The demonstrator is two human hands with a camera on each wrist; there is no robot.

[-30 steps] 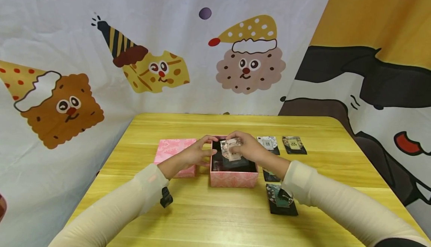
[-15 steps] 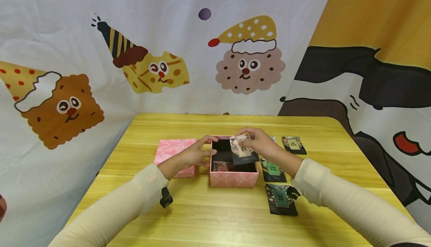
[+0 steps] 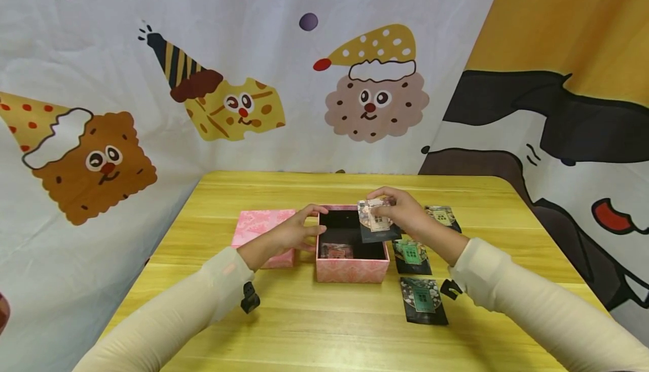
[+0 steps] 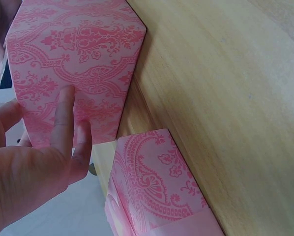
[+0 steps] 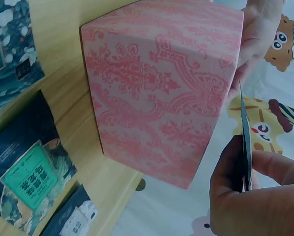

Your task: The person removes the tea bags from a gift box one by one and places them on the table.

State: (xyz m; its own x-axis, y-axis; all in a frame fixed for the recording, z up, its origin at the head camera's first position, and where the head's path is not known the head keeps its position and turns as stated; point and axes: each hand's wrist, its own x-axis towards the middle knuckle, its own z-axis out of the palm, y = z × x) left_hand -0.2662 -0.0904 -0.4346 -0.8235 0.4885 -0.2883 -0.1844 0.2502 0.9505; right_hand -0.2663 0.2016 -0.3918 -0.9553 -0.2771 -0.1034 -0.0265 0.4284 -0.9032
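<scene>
An open pink patterned box [image 3: 352, 271] stands on the table with a dark inside. My left hand [image 3: 301, 228] holds its left wall, thumb at the rim and fingers against the outside, as the left wrist view [image 4: 34, 167] shows. Above the box's right rim, my right hand [image 3: 404, 212] pinches a dark sachet [image 3: 371, 234] with a pale label between thumb and fingers. The right wrist view has this sachet [image 5: 246, 142] edge-on. Inside the box lies a reddish sachet [image 3: 337, 251], partly hidden by the front wall.
Right of the box lie sachets with green labels [image 3: 412, 255], [image 3: 423, 300] and a yellow-label sachet [image 3: 443, 217]. A white-label sachet [image 5: 75, 221] is hidden behind my right hand in the head view. A pink ribboned piece [image 3: 261, 222], perhaps the lid, sits left.
My right hand has lifted the pale-label sachet from over the middle of the box rightward to its right rim, revealing the reddish sachet inside. My left hand has stayed in place.
</scene>
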